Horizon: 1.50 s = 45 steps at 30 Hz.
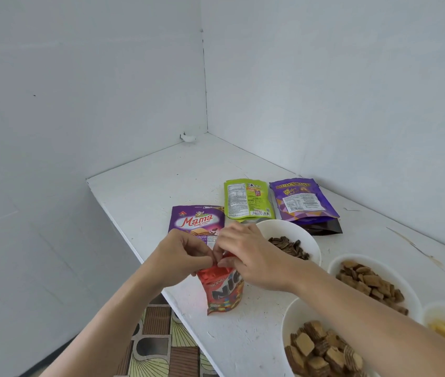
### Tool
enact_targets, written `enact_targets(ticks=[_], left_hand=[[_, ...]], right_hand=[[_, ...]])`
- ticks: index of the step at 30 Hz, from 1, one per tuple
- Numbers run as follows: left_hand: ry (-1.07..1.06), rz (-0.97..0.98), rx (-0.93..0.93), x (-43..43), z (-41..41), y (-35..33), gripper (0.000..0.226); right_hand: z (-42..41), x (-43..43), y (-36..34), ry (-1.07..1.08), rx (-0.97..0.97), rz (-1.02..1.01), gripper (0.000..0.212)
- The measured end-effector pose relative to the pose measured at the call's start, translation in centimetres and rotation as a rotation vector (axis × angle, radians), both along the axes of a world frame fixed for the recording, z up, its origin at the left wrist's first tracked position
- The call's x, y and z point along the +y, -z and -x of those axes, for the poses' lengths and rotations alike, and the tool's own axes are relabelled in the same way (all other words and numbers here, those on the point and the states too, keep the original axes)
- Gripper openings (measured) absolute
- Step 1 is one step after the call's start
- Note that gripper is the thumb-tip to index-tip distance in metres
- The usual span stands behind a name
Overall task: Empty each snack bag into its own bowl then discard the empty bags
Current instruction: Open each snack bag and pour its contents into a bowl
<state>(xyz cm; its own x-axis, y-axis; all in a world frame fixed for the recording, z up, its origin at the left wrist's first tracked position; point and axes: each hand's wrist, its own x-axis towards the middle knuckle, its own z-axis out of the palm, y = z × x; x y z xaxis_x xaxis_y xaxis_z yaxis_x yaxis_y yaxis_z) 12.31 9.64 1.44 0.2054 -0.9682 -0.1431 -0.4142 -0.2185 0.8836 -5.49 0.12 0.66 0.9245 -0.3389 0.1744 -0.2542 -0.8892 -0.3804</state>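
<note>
Head view, sole cam. White table point(161, 180) set in a corner between two plain walls; patterned floor point(156, 346) visible below its near-L edge. Red snack bag point(222, 291) stands upright near that edge, just in front of the seed bowl; cannot tell if its base rests on the top or hangs clear. Left hand point(182, 258): fingers curled, pinching the bag's top edge on the L side. Right hand point(251, 257): fingers curled, pinching the same top edge on the R side, knuckles up; fingertips of both hands meet at the bag's mouth. Whether the seal is open: cannot tell, hands cover it. Behind the hands, purple "Mama" bag point(195, 220) lies flat, lower part hidden by them. Green bag point(246, 200) lies flat just beyond, back label up, touching or slightly overlapping the Mama bag's corner. Purple wafer-cube bag point(303, 201) lies beside the green one, R side, near the wall, dark gusset toward the camera. Bowls, all white: seed bowl point(278, 227) holds dark striped seeds, R hand just beside its rim; pillow-snack bowl point(362, 257) to its R holds brown pieces; wafer bowl point(297, 319) nearest the camera holds brown wafer cubes, partly covered by the R forearm; a fourth container point(444, 306) at frame R edge holds pale yellow sticks, partly cut off.
</note>
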Motion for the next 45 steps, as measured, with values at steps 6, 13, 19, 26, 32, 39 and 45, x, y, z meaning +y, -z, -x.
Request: enact_targets(ticks=[6, 13, 19, 26, 32, 39, 45], left_hand=[[-0.02, 0.061, -0.136, -0.1, 0.7, 0.4, 0.016], [0.217, -0.06, -0.149, -0.4, 0.1, -1.3, 0.017], [0.244, -0.12, -0.079, -0.7, -0.2, -1.8, 0.033], [0.2, -0.058, -0.055, -2.0, 1.4, -1.2, 0.022], [0.092, 0.001, -0.115, -1.6, 1.7, -0.6, 0.021], [0.109, 0.022, -0.238, -1.1, 1.2, -1.7, 0.026], [0.25, -0.033, -0.379, -1.5, 2.7, -3.3, 0.027]], right_hand=[[1.4, 0.5, 0.2, 0.025, -0.047, 0.048, 0.007], [2.0, -0.1, 0.2, 0.056, -0.14, -0.021, 0.01], [2.8, -2.1, 1.1, 0.138, -0.187, -0.038, 0.003], [2.2, -1.5, 0.8, 0.135, -0.253, -0.138, 0.003], [3.8, -1.8, 0.1, 0.126, -0.185, -0.153, 0.006], [5.5, -1.3, -0.5, 0.125, -0.053, -0.157, 0.005], [4.1, 0.5, -0.2, 0.075, -0.113, 0.042, 0.009]])
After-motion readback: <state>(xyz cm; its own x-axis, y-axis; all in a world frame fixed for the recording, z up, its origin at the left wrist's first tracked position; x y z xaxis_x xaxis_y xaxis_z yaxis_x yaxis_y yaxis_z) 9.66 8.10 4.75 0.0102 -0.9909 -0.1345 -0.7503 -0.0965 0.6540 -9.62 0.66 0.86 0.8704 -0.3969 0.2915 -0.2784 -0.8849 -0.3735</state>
